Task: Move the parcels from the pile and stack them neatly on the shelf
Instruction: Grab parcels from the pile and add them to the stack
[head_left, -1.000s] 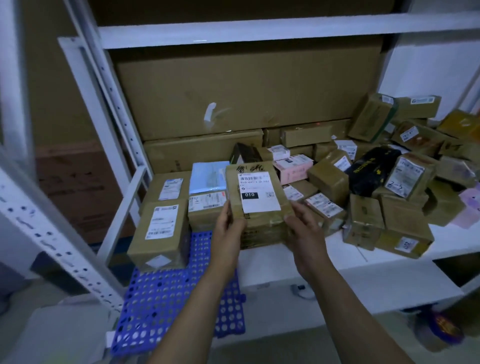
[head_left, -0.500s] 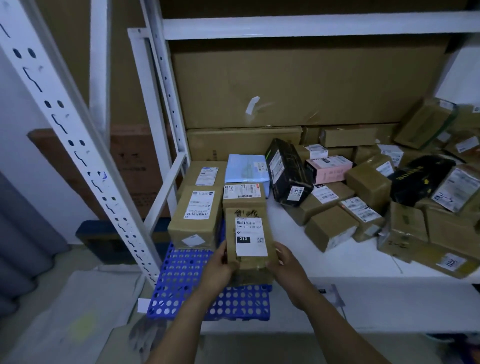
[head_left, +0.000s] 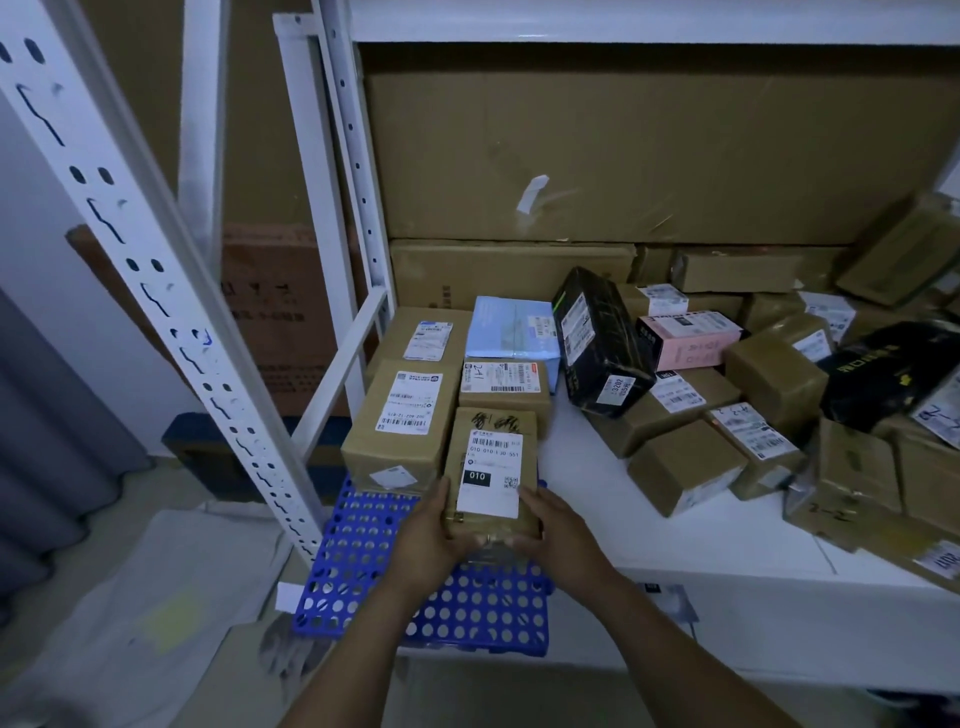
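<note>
A person's left hand and right hand clasp the near end of a brown parcel from either side, its long axis pointing straight away from the grip toward the stacked boxes just beyond, the pile off to the right.

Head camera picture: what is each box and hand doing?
010 parcel, label up, gripped by both hands.
Left hand, grips the parcel's left side.
Right hand, grips its right side.
Black parcel, tilted, leaning on the pile.
Light blue parcel, lying flat.
</note>
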